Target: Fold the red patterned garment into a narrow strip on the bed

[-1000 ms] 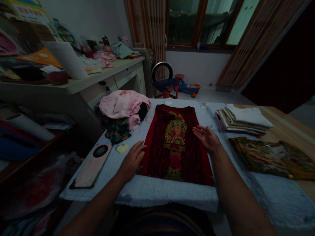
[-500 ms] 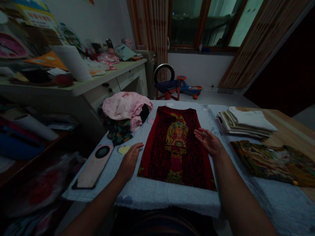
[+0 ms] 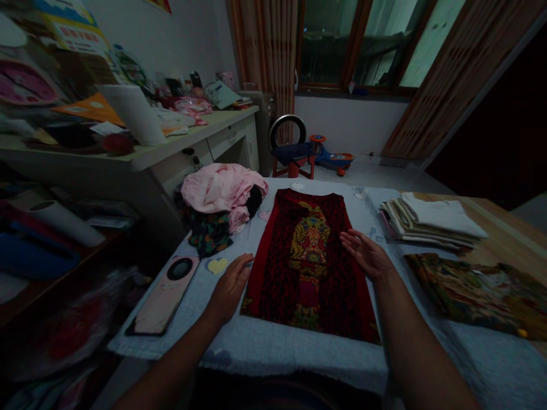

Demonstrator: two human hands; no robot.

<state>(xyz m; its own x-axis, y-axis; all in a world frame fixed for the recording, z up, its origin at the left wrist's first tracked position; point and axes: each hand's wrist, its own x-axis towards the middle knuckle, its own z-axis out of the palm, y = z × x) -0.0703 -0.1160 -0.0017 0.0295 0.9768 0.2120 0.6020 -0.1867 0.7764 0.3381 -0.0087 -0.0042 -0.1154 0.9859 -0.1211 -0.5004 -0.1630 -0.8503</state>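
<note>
Beside the flat-laid red embroidered garment (image 3: pixel 306 267) on a pale quilted cover (image 3: pixel 256 347), left hand (image 3: pixel 229 290) and right hand (image 3: pixel 366 254) open, empty, evenly placed at both long edges, fingers spread.

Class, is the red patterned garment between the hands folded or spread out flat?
Spread flat: the red patterned garment lies full length on the pale quilted cover, between the open left hand and right hand.

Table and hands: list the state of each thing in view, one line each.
Left hand: open, palm down, empty.
Right hand: open, fingers slightly curled, empty.
Red patterned garment: spread flat.
Pink cloth: crumpled in a heap.
Stack of cloths: folded.
Floral cloth: lying flat.
Phone: face down.
Desk drawer: shut.
</note>
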